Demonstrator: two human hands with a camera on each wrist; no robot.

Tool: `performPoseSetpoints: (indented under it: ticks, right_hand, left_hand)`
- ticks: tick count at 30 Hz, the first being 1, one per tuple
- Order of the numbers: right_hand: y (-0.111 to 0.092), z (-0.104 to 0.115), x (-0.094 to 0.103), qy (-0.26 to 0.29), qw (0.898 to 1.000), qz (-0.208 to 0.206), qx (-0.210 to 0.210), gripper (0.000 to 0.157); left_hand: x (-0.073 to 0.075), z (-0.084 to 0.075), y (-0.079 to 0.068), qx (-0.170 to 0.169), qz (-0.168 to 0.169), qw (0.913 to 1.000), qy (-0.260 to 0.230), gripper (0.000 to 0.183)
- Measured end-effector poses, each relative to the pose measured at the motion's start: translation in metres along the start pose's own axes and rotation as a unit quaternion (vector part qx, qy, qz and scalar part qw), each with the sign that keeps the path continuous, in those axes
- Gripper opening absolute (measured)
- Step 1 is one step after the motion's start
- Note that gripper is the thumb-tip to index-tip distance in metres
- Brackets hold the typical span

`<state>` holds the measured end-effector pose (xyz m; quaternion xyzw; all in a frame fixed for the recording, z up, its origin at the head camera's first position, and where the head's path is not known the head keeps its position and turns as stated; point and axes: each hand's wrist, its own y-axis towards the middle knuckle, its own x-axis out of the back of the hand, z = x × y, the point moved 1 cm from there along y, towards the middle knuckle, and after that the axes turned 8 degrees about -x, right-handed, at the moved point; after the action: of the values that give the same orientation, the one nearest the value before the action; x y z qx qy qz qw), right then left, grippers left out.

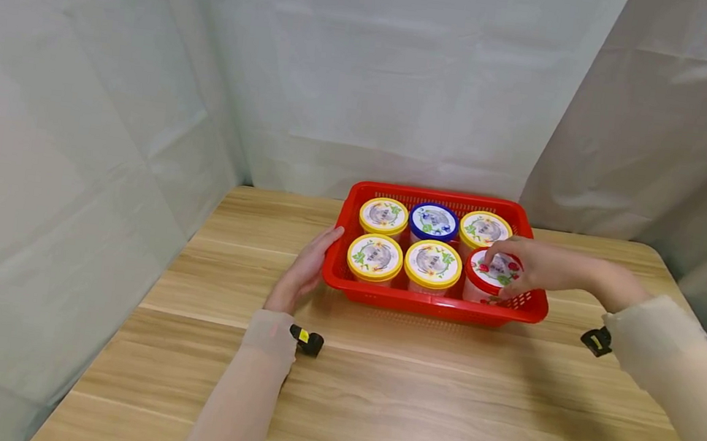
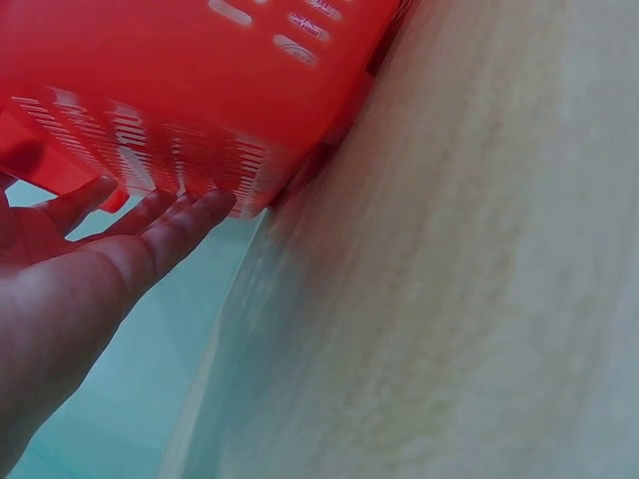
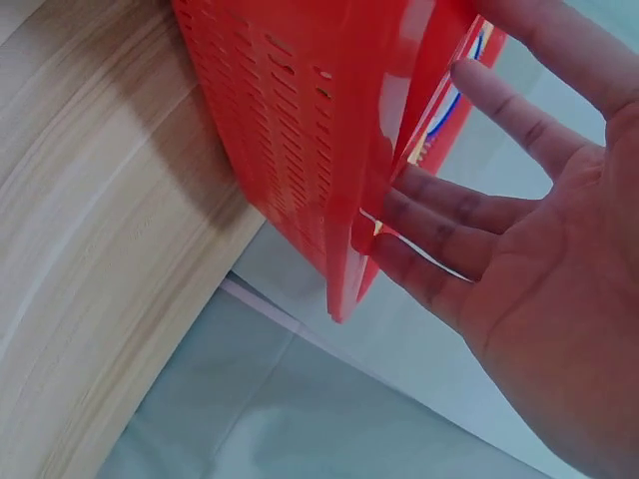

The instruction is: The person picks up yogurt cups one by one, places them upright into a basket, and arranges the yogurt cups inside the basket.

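A red plastic basket [image 1: 436, 301] sits on the table and holds two rows of round tubs with printed lids. My left hand [image 1: 311, 259] holds its left end, thumb at the rim. In the left wrist view the fingers [image 2: 185, 228] lie nearly straight against the slotted wall. Over the front right corner, my right hand [image 1: 536, 265] grips the red-lidded tub [image 1: 501, 268], its fingers spread across the lid. The right wrist view shows those fingers [image 3: 439, 225] reaching past the basket's rim, which hides the tub there.
Yellow-lidded tubs [image 1: 375, 256] fill most of the basket, with one blue-lidded tub [image 1: 434, 221] in the middle of the back row. Pale curtains [image 1: 384, 77] hang behind and beside the wooden table [image 1: 410, 404].
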<state>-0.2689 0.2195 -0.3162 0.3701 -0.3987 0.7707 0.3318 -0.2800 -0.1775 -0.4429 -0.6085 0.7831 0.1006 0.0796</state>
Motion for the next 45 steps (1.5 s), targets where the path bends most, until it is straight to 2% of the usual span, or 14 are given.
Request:
performPoseSetpoints:
  ticks: [5, 21, 32, 40, 45]
  right_hand:
    - [-0.001, 0.003, -0.004, -0.02, 1.0, -0.013, -0.004, 0.057]
    - [0.005, 0.004, -0.015, 0.005, 0.999, -0.015, -0.03, 0.06]
    - [0.005, 0.002, -0.017, 0.008, 0.999, -0.022, -0.025, 0.06]
    - [-0.002, 0.004, -0.009, 0.007, 1.0, -0.026, 0.0, 0.056]
    - [-0.005, 0.005, -0.004, 0.001, 0.999, -0.046, 0.012, 0.047]
  left_hand:
    - [0.0, 0.0, 0.0, 0.0, 0.0, 1.0, 0.004, 0.059]
    - [0.0, -0.001, -0.001, 0.01, -0.007, 0.9998, 0.016, 0.058]
    - [0.0, -0.003, -0.002, 0.01, -0.009, 0.9997, 0.021, 0.058]
    - [0.0, -0.002, -0.001, 0.009, -0.009, 0.9997, 0.021, 0.059]
    - [0.0, -0.002, -0.001, 0.008, -0.005, 0.9998, 0.019, 0.059]
